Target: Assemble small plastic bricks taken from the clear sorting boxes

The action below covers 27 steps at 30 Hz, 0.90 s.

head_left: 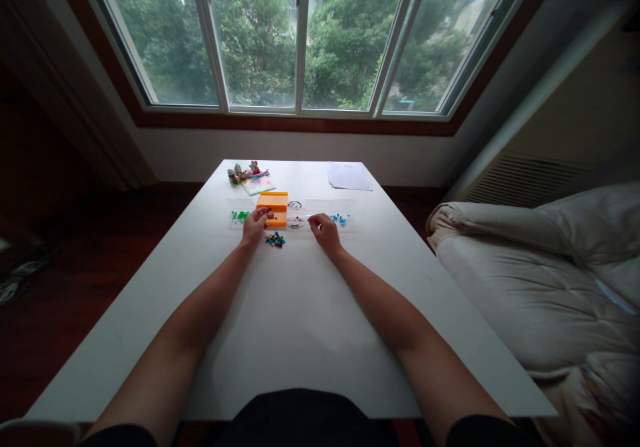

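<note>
My left hand (255,225) is at the left side of an open orange box (279,199), its fingers pinched together over the box's near half. Small brown pieces lie in the box by those fingertips; whether the fingers hold one is too small to tell. My right hand (326,231) has its fingers curled in a pinch beside a round clear container (295,223) with a tiny red piece in it. What this pinch holds, if anything, I cannot make out. Between the hands, nearer to me, lies a small pile of mixed coloured pieces (275,239).
Green pieces (240,215) sit in a clear container at left, blue pieces (341,219) in another at right. Small figurines (245,171) and a pastel-coloured card (258,185) lie at the far left of the white table (300,333). White paper (349,175) lies at the far right.
</note>
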Available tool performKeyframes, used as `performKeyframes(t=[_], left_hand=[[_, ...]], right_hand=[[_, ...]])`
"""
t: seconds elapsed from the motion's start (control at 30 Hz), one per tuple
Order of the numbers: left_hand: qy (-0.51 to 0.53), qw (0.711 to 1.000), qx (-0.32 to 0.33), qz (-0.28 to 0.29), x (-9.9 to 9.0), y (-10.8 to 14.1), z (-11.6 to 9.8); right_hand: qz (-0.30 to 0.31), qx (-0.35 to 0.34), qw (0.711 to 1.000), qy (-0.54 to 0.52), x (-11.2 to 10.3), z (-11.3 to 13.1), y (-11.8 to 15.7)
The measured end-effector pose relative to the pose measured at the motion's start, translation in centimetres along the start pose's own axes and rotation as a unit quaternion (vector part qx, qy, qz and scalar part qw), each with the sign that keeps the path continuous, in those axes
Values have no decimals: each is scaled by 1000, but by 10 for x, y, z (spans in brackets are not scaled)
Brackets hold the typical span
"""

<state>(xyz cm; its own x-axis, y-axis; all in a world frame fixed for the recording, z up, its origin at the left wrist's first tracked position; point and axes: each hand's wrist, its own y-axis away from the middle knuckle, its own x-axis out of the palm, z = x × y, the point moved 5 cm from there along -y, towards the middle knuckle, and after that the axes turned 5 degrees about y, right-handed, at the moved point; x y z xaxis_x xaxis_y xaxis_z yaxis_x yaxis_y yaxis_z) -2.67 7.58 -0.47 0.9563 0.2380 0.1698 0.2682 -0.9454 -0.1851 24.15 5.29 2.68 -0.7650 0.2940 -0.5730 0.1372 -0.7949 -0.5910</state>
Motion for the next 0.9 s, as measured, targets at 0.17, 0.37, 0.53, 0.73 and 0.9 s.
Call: performKeyframes(t=[0.17, 0.37, 0.53, 0.73, 0.9], left_hand=[[-47, 999, 10, 10, -1, -1, 3], [-280, 952, 76, 99, 7, 8, -8], [-392, 896, 135, 159, 16, 17, -16], [-440, 868, 144, 183, 13, 17, -19], [-449, 858, 138, 207, 9, 14, -21]], right_hand=[[-50, 37, 998, -16, -7, -7, -2], [-160, 100, 981, -40, -20, -30, -4], [-229, 141, 963, 2, -32, -51, -4], [-238, 189, 953, 13, -36, -62, -4], [-237, 151, 960, 9, -35, -54, -5]])
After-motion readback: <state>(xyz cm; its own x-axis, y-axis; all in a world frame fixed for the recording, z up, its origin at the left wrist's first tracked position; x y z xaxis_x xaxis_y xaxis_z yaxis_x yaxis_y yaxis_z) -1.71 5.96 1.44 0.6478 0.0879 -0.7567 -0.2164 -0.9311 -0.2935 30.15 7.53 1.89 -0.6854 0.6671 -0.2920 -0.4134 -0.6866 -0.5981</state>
